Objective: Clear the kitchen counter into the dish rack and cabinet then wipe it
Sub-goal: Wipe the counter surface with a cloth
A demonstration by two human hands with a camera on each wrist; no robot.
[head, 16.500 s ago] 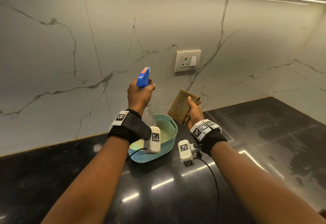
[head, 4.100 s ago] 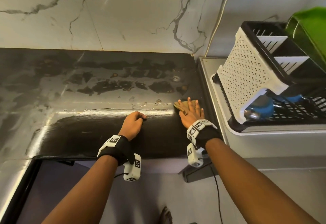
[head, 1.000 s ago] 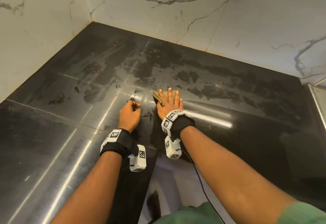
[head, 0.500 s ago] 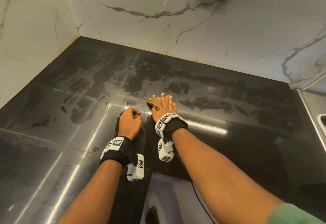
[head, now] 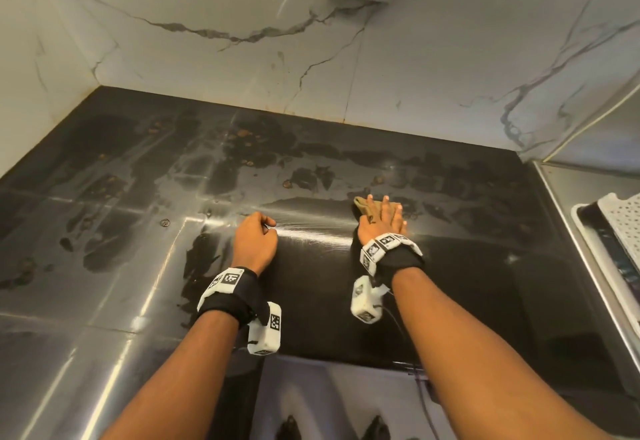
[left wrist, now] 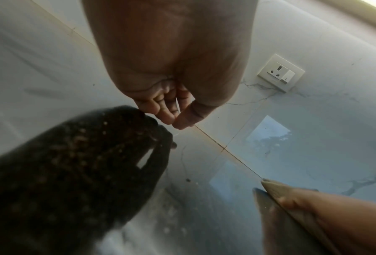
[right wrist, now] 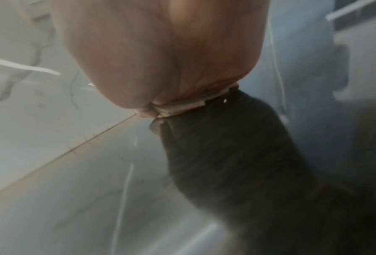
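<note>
Tan cloth (head: 367, 205) flat on the table (head: 138, 266), right of frame centre, pinned under spread right hand (head: 382, 219). Left hand (head: 255, 240) loosely curled, holding nothing, resting at centre. Unwiped smears above and upper left; right hand nearer.
</note>
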